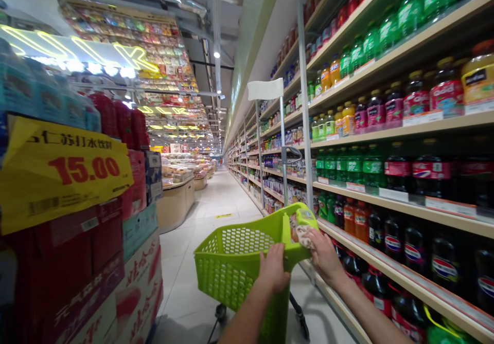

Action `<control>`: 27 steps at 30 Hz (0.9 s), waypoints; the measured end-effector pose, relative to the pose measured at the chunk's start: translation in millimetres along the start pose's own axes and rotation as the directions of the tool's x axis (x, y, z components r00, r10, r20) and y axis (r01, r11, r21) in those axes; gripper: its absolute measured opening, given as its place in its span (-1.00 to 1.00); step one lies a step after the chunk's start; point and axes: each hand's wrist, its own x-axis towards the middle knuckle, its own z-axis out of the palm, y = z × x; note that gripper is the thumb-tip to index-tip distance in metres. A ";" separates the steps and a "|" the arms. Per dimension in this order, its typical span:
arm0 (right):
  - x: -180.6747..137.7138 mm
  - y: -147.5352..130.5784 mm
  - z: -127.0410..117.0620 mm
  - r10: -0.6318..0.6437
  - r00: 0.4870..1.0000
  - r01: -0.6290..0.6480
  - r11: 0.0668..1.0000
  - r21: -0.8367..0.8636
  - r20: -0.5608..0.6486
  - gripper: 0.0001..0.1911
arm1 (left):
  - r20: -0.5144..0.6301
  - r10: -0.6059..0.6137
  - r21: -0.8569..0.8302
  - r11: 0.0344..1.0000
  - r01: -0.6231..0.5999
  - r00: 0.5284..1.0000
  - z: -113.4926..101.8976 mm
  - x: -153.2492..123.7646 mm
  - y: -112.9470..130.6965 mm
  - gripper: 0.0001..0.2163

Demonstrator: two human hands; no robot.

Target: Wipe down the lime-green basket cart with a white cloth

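A lime-green plastic shopping cart (231, 261) rolls on the aisle floor in front of me, its basket showing nothing inside. My left hand (273, 271) grips the cart's near rim, fingers curled over the edge. My right hand (322, 254) sits on the cart's handle at its right side, closed on a small white patterned cloth (304, 235) pressed against the green plastic.
Drink shelves (386, 128) packed with soda bottles run along the right. A stack of boxed goods with a yellow 15.00 price sign (62, 174) stands close on the left. A white stand (266, 90) rises by the shelves. The tiled aisle (224, 195) stretches ahead.
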 end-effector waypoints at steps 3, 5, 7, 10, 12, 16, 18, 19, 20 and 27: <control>-4.0 -5.1 2.2 0.014 0.999 -0.016 0.998 -0.068 -0.036 -0.56 | 0.011 -0.035 -0.005 0.999 0.035 0.999 3.6 0.6 -5.7 -0.25; -6.0 -13.3 6.6 -0.007 0.998 0.001 0.995 -0.103 -0.059 -0.55 | 0.005 -0.084 0.005 0.996 0.084 0.996 6.5 -0.3 -11.2 -0.23; -5.0 -20.0 11.7 -0.030 0.997 0.021 0.992 -0.125 -0.065 -0.54 | -0.005 -0.114 0.016 0.993 0.114 0.993 8.6 -1.6 -15.3 -0.22; 2.0 -21.9 16.4 -0.031 0.999 0.028 0.990 -0.140 -0.023 -0.54 | -0.003 -0.142 0.014 0.990 0.142 0.990 8.7 -3.1 -19.0 -0.22; 8.0 -18.1 16.1 -0.007 1.000 0.010 0.990 -0.142 0.023 -0.55 | 0.016 -0.131 0.016 0.991 0.131 0.991 6.5 -4.3 -23.0 -0.21; 16.5 -6.0 10.1 0.023 0.993 -0.007 0.991 -0.134 0.117 -0.56 | 0.071 -0.175 0.046 0.984 0.172 0.982 -0.3 -11.9 -41.6 -0.18; 18.5 -1.2 7.6 0.026 0.990 -0.007 0.991 -0.136 0.140 -0.57 | 0.102 -0.271 0.075 0.962 0.264 0.957 -1.8 -18.6 -53.4 -0.15; 19.0 0.6 7.2 0.028 0.990 -0.008 0.990 -0.139 0.141 -0.58 | 0.105 -0.309 0.094 0.949 0.300 0.945 -1.3 -22.2 -58.4 -0.14; 19.2 2.0 7.2 0.030 0.990 -0.010 0.989 -0.145 0.135 -0.59 | 0.097 -0.333 0.114 0.940 0.322 0.938 0.1 -25.6 -62.5 -0.13; 17.2 13.3 12.0 -0.011 0.999 0.017 0.989 -0.146 0.042 -0.60 | -0.037 -0.432 0.157 0.888 0.433 0.901 13.1 -36.1 -75.8 -0.19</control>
